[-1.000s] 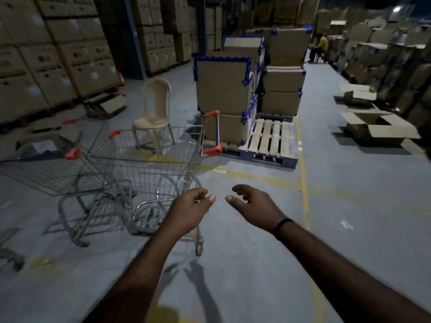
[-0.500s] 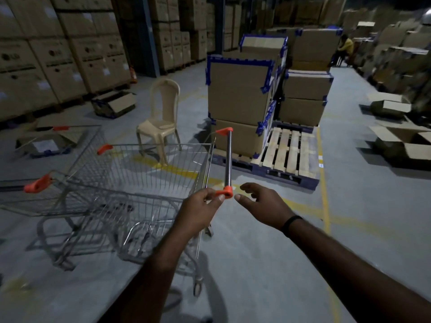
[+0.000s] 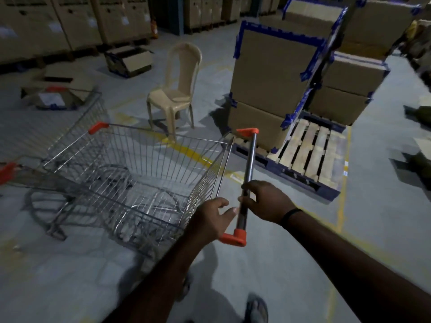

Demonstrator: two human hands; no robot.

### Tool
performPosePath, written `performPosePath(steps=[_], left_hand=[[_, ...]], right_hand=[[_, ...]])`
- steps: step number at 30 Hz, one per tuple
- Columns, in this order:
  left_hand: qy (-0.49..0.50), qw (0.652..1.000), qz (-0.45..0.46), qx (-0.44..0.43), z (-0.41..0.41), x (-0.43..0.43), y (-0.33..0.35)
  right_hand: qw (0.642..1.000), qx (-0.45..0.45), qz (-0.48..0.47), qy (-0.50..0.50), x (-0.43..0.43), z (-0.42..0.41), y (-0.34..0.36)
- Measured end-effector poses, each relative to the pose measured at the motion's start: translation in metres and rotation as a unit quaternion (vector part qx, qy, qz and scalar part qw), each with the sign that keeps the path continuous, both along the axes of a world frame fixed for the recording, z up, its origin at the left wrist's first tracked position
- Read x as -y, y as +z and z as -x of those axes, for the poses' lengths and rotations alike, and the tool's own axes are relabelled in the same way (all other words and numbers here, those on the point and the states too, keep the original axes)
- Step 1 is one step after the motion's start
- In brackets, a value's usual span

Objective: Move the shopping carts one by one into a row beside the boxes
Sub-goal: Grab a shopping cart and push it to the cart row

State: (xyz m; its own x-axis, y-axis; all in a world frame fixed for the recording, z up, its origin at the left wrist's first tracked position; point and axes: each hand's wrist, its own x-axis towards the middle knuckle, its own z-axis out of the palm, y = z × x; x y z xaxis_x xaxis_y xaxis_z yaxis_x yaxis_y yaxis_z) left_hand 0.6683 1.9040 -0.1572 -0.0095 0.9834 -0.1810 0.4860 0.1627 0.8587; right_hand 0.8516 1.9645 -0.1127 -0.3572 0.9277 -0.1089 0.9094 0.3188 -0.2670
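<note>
Fingers (image 3: 249, 193) of R hand (image 3: 268, 203) curled round cart handle (image 3: 248, 169); L hand (image 3: 211, 219) loose, tips touching it.
I see shopping cart (image 3: 205, 183) basket left of fingers, boxes (image 3: 268, 85) on pallet (image 3: 310, 150) beyond.

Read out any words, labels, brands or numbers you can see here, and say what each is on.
None can be read.
On the stacked boxes: dark marks and pale labels, too blurred.
On the floor box: white label, too small and blurred.
On the cart, chair, pallet boxes: no text shows.
</note>
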Motion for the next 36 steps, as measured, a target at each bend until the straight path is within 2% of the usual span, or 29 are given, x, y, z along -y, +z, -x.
performPosePath(steps=[4, 6, 10, 12, 19, 24, 27, 31, 33, 36], left_hand=[[0.021, 0.998, 0.026, -0.051, -0.008, -0.026, -0.014], [0.045, 0.997, 0.031, -0.061, -0.013, -0.040, -0.018], [0.143, 0.987, 0.045, -0.056, -0.030, -0.075, -0.021], [0.186, 0.979, 0.046, -0.074, -0.042, -0.088, -0.023], [0.274, 0.944, 0.068, -0.170, -0.081, -0.096, -0.020], [0.312, 0.925, 0.010, -0.215, -0.101, -0.078, -0.032], [0.269, 0.911, 0.106, -0.295, -0.117, -0.069, -0.019], [0.285, 0.894, 0.236, -0.252, -0.133, -0.051, -0.003], [0.311, 0.883, 0.257, -0.242, -0.140, -0.040, 0.006], [0.300, 0.876, 0.284, -0.248, -0.151, -0.024, 0.021]], right_hand=[[0.983, 0.112, -0.055, 0.132, -0.061, -0.006, -0.018], [0.969, 0.133, -0.086, 0.191, -0.093, -0.008, -0.026], [0.939, 0.138, -0.082, 0.305, -0.154, -0.008, -0.038], [0.931, 0.108, -0.067, 0.341, -0.177, -0.010, -0.040], [0.900, 0.079, -0.063, 0.424, -0.225, -0.018, -0.037], [0.879, 0.052, -0.099, 0.464, -0.237, -0.014, -0.045], [0.862, 0.056, -0.117, 0.491, -0.240, -0.015, -0.052], [0.839, 0.038, -0.135, 0.525, -0.230, -0.021, -0.052], [0.843, 0.019, -0.099, 0.528, -0.220, -0.025, -0.053], [0.847, -0.008, -0.069, 0.528, -0.206, -0.033, -0.057]])
